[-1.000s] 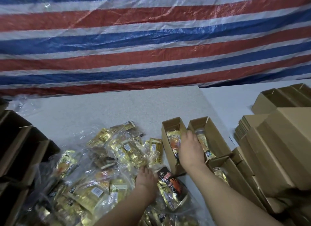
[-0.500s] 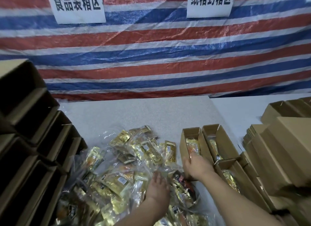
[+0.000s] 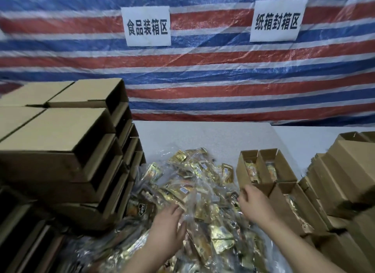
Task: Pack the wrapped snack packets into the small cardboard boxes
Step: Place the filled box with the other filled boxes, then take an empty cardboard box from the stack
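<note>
A person's two bare hands work over a heap of wrapped snack packets (image 3: 194, 191), gold and dark foil in clear plastic, spread across the middle of a pale tabletop (image 3: 203, 134). The left hand (image 3: 168, 230) lies palm down on the heap with its fingers straight and loosely spread, touching the plastic wrap and pinching nothing that can be seen. The right hand (image 3: 253, 203) hovers at the heap's right edge, just beside the near end of a small cardboard box; its fingers are bent toward the packets, but whether they hold one cannot be told. Two open small cardboard boxes (image 3: 263, 171) stand side by side to the right of the heap, each with a gold packet showing inside, and a third open box (image 3: 292, 205) nearer the camera also holds a packet. Further right, a bank of cardboard cartons (image 3: 345, 171) crowds the tabletop's edge. On the left, a tall stack of larger cardboard boxes (image 3: 60, 140) lies with open ends facing the heap. Behind, a red, white and blue striped tarpaulin (image 3: 203, 69) hangs as a backdrop, carrying two white paper signs (image 3: 147, 25) printed with black Chinese characters.
</note>
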Motion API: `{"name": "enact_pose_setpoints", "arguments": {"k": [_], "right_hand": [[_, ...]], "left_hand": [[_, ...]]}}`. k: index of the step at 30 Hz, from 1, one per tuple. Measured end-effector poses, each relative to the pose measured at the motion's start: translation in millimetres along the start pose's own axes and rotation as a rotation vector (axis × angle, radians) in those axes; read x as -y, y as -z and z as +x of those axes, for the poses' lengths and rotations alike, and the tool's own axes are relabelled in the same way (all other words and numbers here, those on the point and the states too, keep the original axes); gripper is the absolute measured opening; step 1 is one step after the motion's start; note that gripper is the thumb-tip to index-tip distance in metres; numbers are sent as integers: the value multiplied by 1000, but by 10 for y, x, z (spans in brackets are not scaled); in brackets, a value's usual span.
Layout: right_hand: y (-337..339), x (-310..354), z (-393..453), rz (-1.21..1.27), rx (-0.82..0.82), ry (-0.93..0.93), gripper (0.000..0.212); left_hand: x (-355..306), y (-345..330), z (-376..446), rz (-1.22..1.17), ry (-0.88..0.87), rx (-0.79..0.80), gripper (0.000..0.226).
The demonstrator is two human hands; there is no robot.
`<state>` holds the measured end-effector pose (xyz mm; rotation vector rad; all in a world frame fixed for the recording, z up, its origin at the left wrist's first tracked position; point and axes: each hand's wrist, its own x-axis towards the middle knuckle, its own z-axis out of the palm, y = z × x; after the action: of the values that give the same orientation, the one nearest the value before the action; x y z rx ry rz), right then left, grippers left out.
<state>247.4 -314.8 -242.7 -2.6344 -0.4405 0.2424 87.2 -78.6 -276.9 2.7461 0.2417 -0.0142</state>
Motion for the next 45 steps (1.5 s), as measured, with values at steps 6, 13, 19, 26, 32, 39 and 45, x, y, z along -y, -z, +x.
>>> {"name": "enact_pose_setpoints", "arguments": {"k": [6,13,19,26,32,39,45], "right_hand": [[-337,336,-542,144,122,61,9],[-517,733,-943,286,217,100,12],[-194,1453,-910,430,126,193,17],[149,2200,-765,359,-14,378,27],[155,2544,-741,332,-7,439,29],[156,2821,-668,315,31,470,34],[616,3002,-587,342,-63,530,49]], "left_hand": [[210,26,-741,-349,231,-81,25],[176,368,-1079,-444,254,-157,15],[147,1324,-994,-389,160,-472,13],[542,2512,-559,133,304,-795,55],[698,2697,-300,350,439,-474,79],[620,2663,-317,365,444,-445,43],[315,2889,-588,185,329,-604,39]]}}
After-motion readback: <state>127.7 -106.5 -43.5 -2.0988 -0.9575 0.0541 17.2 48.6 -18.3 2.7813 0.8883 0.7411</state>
